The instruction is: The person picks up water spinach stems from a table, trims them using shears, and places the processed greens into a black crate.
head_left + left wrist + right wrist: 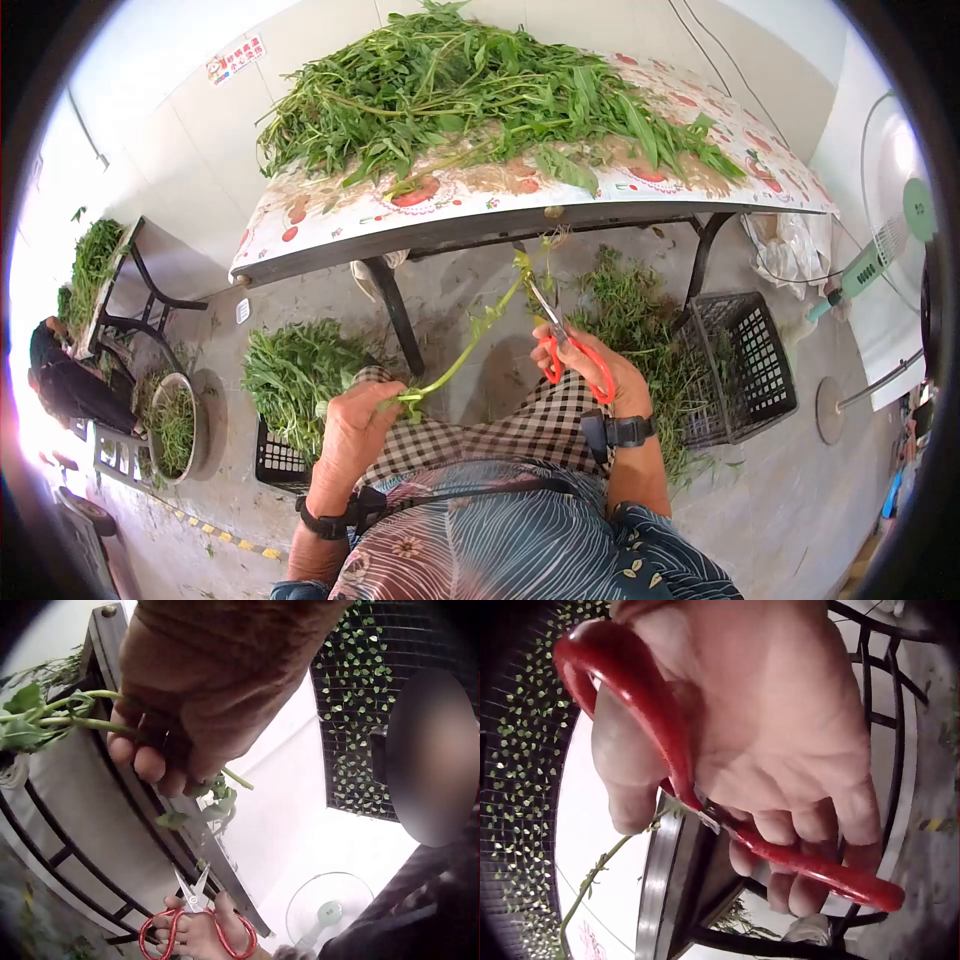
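Observation:
In the head view my left hand pinches the lower end of a long green leafy stem over my lap. The stem slants up and away to the right. In the left wrist view fingers curl round the stems, and a cut-looking end pokes out past them. My right hand holds red-handled scissors, thumb through one loop and fingers through the other. Their blades stand apart in the left wrist view, pointing toward the stem's upper part in the head view. The right wrist view shows the red handles across the palm.
A large heap of greens covers much of the table ahead. Greens fill a crate at left; another black crate stands at right by loose cuttings. A fan is far right. Another person sits far left.

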`<state>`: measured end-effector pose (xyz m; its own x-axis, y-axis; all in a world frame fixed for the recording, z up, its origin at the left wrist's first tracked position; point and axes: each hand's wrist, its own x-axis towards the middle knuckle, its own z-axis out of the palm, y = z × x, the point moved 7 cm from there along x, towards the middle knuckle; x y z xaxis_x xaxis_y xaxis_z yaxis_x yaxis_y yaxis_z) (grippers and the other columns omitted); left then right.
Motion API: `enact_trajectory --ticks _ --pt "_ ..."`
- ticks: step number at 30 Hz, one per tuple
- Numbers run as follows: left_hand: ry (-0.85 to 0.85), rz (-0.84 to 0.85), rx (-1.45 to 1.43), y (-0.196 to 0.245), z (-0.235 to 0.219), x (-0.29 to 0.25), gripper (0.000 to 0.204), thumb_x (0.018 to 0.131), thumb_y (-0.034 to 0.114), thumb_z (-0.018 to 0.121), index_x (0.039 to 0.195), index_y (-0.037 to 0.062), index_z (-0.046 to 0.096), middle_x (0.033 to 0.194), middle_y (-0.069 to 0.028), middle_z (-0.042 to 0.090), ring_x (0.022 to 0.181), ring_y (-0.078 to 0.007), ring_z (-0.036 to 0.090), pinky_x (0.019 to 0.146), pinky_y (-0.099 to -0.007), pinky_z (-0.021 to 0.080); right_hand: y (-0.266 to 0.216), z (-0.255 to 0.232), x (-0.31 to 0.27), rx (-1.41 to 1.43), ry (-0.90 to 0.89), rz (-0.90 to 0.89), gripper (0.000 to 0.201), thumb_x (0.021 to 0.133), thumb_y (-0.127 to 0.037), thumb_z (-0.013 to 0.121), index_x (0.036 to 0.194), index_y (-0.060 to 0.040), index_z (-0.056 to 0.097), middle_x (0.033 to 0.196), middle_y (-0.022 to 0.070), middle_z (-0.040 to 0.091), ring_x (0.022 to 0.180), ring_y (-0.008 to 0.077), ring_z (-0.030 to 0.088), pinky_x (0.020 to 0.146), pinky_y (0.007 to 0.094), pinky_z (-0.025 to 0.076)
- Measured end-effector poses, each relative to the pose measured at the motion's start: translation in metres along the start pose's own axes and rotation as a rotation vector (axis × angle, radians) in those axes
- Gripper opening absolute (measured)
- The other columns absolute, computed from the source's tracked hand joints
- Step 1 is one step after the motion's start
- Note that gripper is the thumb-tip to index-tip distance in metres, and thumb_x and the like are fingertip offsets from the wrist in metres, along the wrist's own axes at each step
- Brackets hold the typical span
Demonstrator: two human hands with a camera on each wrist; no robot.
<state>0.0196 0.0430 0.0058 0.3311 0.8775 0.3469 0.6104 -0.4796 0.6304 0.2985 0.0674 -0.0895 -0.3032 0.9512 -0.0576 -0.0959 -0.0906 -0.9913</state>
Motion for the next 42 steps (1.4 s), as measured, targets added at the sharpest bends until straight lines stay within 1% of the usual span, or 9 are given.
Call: enact_trajectory --ticks 5,13,16,18,25,33,37,40,42 --pt "-0.126 0.049 0.048 0.002 0.012 0.0 0.021 0.071 0.0 0.063 0.092 0.0007 0.063 0.084 -0.0164 0.064 0.076 -0.0319 0.062 0.067 -0.0346 0.049 0.002 0.001 0.009 0.01 0.028 -0.104 0.059 0.088 -0.05 0.049 0.121 -0.0011 0.046 0.101 0.0096 0.058 0.092 0.0195 0.056 0.08 0.0324 0.046" --pt "-0.284 0.073 0.071 0.002 0.028 0.0 0.02 0.074 0.004 0.061 0.093 -0.0003 0.062 0.086 -0.0163 0.064 0.08 -0.0316 0.062 0.071 -0.0343 0.05 0.009 0.006 0.02 0.032 0.083 -0.107 0.059 0.091 -0.052 0.041 0.126 -0.0047 0.044 0.092 0.0077 0.055 0.093 0.0208 0.057 0.08 0.0337 0.047" --pt "-0.312 0.064 0.086 0.004 0.029 -0.001 0.02 0.075 0.005 0.06 0.094 0.0002 0.062 0.086 -0.0163 0.064 0.08 -0.0319 0.062 0.071 -0.0346 0.05 0.005 0.007 0.022 0.114 0.107 -0.149 0.062 0.089 -0.054 0.044 0.121 -0.0012 0.044 0.085 0.0059 0.054 0.076 0.0147 0.052 0.067 0.0298 0.045" --pt "-0.325 0.047 0.078 0.004 0.03 -0.001 0.02 0.075 0.005 0.06 0.094 0.0003 0.062 0.086 -0.0165 0.064 0.079 -0.0319 0.062 0.071 -0.0348 0.05 0.001 0.008 0.021 0.101 0.121 -0.169 0.06 0.09 -0.053 0.042 0.119 -0.0011 0.045 0.082 0.0053 0.054 0.073 0.0144 0.052 0.066 0.0295 0.045" --pt "-0.317 0.066 0.057 0.003 0.03 -0.001 0.019 0.076 0.005 0.059 0.094 -0.0003 0.062 0.085 -0.0167 0.064 0.075 -0.0309 0.062 0.068 -0.0348 0.049 0.012 -0.001 0.026 0.181 0.146 -0.166 0.05 0.094 -0.048 0.034 0.108 -0.0024 0.05 0.072 0.002 0.053 0.062 0.01 0.049 0.056 0.0245 0.042" --pt "-0.267 0.015 0.045 -0.005 0.03 0.001 0.02 0.077 0.006 0.058 0.095 -0.0022 0.062 0.076 -0.0158 0.063 0.067 -0.0279 0.062 0.062 -0.0328 0.049 0.014 -0.012 0.019 0.113 0.291 -0.068 0.052 0.093 -0.048 0.038 0.105 0.0005 0.051 0.062 0.0012 0.051 0.048 0.0072 0.043 0.045 0.0221 0.037" --pt "-0.225 -0.066 -0.009 -0.019 0.03 0.003 0.02 0.078 0.006 0.055 0.094 -0.0032 0.062 0.068 -0.0118 0.062 0.06 -0.0189 0.06 0.057 -0.0284 0.047 0.018 -0.019 0.018 0.1 0.353 -0.065 0.052 0.093 -0.048 0.039 0.106 0.001 0.052 0.058 0.0014 0.05 0.044 0.0075 0.04 0.04 0.0233 0.035" --pt "-0.167 -0.076 -0.087 -0.018 0.029 0.011 0.019 0.078 0.004 0.053 0.094 -0.003 0.062 0.065 -0.0068 0.06 0.056 -0.0114 0.055 0.054 -0.0246 0.045 0.021 -0.015 0.023 0.187 0.291 -0.133 0.049 0.092 -0.044 0.044 0.109 0.0008 0.051 0.064 0.0041 0.055 0.047 0.0081 0.043 0.044 0.023 0.037" --pt "-0.21 -0.057 -0.098 -0.01 0.035 0.023 0.019 0.078 0.004 0.053 0.094 -0.0023 0.062 0.064 -0.0081 0.059 0.055 -0.0135 0.055 0.054 -0.0261 0.045 0.024 -0.001 0.03 0.365 0.285 -0.179 0.046 0.091 -0.041 0.048 0.11 0.0003 0.051 0.071 0.0065 0.059 0.05 0.0088 0.044 0.048 0.0225 0.038"
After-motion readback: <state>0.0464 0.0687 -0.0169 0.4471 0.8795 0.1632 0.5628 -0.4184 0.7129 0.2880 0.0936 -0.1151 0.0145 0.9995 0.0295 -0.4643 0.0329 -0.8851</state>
